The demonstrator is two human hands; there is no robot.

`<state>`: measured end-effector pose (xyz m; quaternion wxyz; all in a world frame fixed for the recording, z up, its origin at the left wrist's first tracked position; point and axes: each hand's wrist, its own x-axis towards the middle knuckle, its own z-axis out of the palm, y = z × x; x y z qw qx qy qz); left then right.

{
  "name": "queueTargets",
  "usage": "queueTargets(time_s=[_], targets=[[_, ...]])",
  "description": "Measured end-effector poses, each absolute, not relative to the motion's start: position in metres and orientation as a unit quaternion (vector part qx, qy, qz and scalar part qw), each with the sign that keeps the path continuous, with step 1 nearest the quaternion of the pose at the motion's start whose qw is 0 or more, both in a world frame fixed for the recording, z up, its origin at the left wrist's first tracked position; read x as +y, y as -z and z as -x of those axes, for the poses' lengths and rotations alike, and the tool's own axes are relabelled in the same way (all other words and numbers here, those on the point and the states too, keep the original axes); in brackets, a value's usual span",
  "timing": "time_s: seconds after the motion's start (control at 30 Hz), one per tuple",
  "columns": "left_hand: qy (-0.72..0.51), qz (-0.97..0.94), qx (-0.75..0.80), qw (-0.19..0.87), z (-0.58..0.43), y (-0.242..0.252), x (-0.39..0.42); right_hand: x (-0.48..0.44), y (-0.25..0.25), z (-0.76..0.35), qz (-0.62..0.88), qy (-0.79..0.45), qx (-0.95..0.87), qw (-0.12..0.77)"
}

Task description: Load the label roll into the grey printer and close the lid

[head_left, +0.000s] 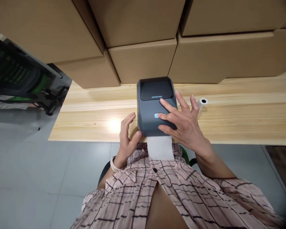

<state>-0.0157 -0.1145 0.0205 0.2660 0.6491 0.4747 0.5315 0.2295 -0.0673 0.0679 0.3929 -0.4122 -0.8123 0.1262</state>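
Your right hand (187,122), fingers spread and gripping nothing, rests a fingertip at the pale button (156,115) of a dark grey, boxy printer (146,119) on a light wooden table (90,119); your left hand (127,140), half-open and empty, hovers just beside, near a white paper strip (160,149).

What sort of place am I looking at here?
Possibly a storeroom or packing corner, though one view can't settle it: brown cardboard boxes are stacked along a pale wooden table, and a boxy dark grey printer sits there with a white paper strip coming out of its near side.
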Motion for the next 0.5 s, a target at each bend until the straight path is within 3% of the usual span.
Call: queueTargets(time_s=[0.13, 0.27, 0.5], targets=[[-0.499, -0.655, 0.44, 0.358, -0.001, -0.01, -0.12, -0.081, -0.045, -0.231, 0.439, -0.089, -0.782, 0.434], [-0.5, -0.615, 0.436, 0.426, -0.005, 0.0, -0.123, -0.096, -0.01, -0.238, 0.478, -0.211, -0.691, 0.5], [-0.51, -0.666, 0.439, 0.323, 0.003, 0.008, -0.113, -0.107, 0.01, -0.239, 0.481, -0.301, -0.636, 0.523]])
